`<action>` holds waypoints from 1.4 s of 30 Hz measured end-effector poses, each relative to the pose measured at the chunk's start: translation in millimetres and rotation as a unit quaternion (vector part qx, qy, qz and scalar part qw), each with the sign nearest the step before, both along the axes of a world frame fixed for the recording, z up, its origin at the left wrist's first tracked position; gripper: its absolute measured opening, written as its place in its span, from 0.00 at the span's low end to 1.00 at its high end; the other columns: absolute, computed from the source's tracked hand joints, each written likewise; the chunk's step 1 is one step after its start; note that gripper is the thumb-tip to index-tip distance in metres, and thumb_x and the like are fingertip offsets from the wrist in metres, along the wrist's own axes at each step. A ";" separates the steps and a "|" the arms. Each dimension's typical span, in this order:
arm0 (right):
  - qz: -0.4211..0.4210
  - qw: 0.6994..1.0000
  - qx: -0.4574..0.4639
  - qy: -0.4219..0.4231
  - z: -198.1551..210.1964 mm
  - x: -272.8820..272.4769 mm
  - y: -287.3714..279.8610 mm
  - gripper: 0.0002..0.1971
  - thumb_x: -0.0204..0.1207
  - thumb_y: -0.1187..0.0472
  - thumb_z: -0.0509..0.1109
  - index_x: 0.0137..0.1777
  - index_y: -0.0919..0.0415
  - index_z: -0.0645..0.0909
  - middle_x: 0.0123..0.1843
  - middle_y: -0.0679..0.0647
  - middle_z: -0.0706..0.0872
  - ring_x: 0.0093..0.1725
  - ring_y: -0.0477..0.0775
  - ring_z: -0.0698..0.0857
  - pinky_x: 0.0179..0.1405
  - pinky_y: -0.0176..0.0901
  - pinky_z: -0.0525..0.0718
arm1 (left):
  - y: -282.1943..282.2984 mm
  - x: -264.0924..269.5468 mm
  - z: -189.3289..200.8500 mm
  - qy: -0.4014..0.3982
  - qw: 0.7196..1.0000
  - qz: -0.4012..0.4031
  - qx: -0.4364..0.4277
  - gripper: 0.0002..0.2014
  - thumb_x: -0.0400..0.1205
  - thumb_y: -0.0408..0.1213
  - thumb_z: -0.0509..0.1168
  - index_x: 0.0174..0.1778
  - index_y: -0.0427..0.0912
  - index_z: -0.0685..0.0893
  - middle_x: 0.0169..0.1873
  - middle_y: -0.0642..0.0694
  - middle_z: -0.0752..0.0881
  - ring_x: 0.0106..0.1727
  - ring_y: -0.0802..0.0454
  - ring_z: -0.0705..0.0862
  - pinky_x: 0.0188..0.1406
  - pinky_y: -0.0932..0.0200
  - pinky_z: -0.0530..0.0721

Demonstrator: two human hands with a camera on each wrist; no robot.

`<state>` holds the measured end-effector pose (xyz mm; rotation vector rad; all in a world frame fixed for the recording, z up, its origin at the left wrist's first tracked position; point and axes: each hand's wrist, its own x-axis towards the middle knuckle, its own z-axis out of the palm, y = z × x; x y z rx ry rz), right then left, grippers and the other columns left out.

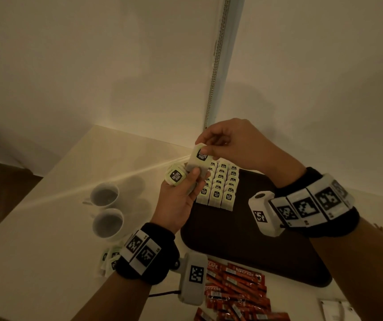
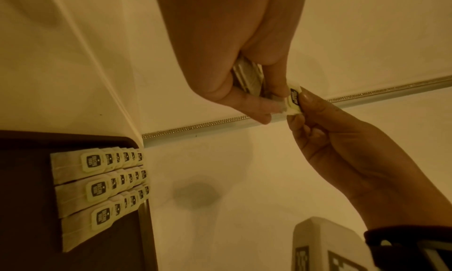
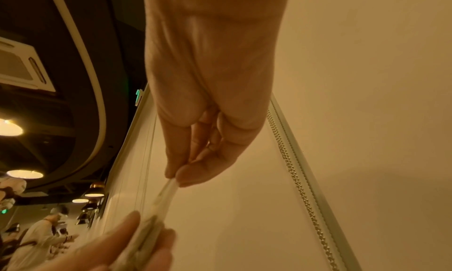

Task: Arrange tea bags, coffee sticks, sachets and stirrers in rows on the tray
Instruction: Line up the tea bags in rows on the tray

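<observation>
Your right hand (image 1: 231, 144) pinches the top tag of one tea bag (image 1: 198, 162), long axis hanging down into your left hand (image 1: 181, 195), which grips the stack; tray (image 1: 243, 239) rows lie just below.

pale table (image 1: 47, 228), dark tray (image 1: 243, 239), two cups (image 1: 104, 195), coffee sticks (image 1: 236, 290)
</observation>
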<state>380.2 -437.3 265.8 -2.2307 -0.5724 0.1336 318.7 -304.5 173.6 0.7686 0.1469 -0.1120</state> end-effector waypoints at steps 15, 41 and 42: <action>0.024 0.997 -0.071 -0.032 13.1 -0.2 9.9 0.06 0.71 0.60 0.77 0.46 0.60 0.87 0.29 0.42 0.85 0.25 0.37 0.84 0.29 0.27 0.83 | -4.5 8.4 -6.4 -0.022 0.999 -0.024 -0.001 0.12 0.71 0.34 0.67 0.51 0.41 0.83 0.40 0.50 0.91 0.42 0.56 0.90 0.39 0.69 0.86; -0.020 0.999 0.025 -0.044 -19.5 4.6 0.9 0.02 0.73 0.61 0.75 0.45 0.56 0.85 0.35 0.47 0.87 0.31 0.40 0.85 0.34 0.26 0.81 | 7.1 5.7 -16.8 0.027 0.998 0.000 0.065 0.07 0.81 0.34 0.63 0.51 0.41 0.84 0.42 0.48 0.92 0.44 0.54 0.90 0.39 0.67 0.85; -0.030 0.999 0.030 -0.033 -24.9 5.6 -2.2 0.03 0.74 0.61 0.74 0.46 0.57 0.85 0.36 0.49 0.87 0.31 0.39 0.85 0.33 0.25 0.81 | 11.5 5.6 -19.9 0.040 0.997 0.009 0.058 0.08 0.81 0.36 0.63 0.53 0.41 0.84 0.44 0.47 0.91 0.46 0.53 0.90 0.40 0.67 0.86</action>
